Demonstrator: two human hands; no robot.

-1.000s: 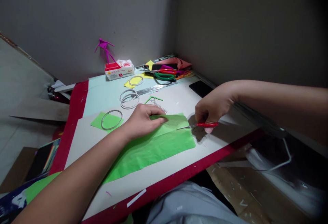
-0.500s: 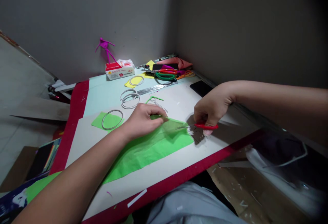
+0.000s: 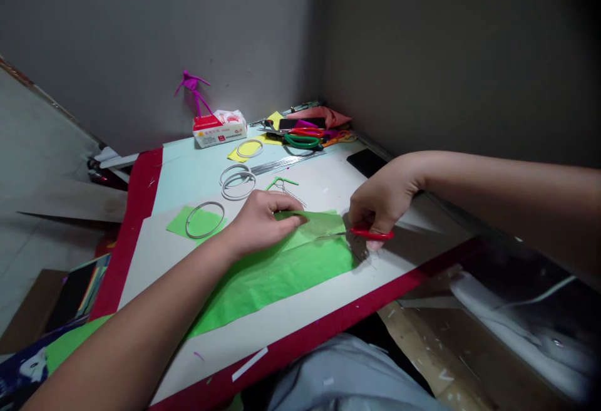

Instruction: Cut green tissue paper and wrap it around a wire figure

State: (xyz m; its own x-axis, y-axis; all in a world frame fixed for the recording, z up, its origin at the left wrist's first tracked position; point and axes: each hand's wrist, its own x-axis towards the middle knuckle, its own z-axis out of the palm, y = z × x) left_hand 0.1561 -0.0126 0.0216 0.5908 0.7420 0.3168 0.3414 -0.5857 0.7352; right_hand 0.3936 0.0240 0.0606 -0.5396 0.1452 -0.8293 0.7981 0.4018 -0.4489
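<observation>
A sheet of thin green paper [image 3: 282,279], perhaps crepe or tissue, lies across the table under my left forearm. My left hand [image 3: 267,220] pinches its far edge between thumb and fingers and lifts that edge a little. Red-handled scissors [image 3: 375,234] are in my right hand [image 3: 382,204], with fingers and thumb in the loops. Their blades point left into the paper near its right end, partly hidden by the raised layer. Just beyond my left hand lie a bent green stick-like piece [image 3: 282,181] and thin twisted wires.
Wire-like rings [image 3: 205,220] lie on the left, one over a green scrap. Farther back are a tissue pack [image 3: 220,128], a purple figure [image 3: 191,88] against the wall, green-handled pliers or scissors [image 3: 303,141] and a black phone-like slab [image 3: 366,162]. Red trim [image 3: 291,351] borders the table.
My right hand has shifted slightly left, bringing the scissors farther into the green paper. The raised paper edge now stands flatter and wider beside the blades. My left hand stays almost in place.
</observation>
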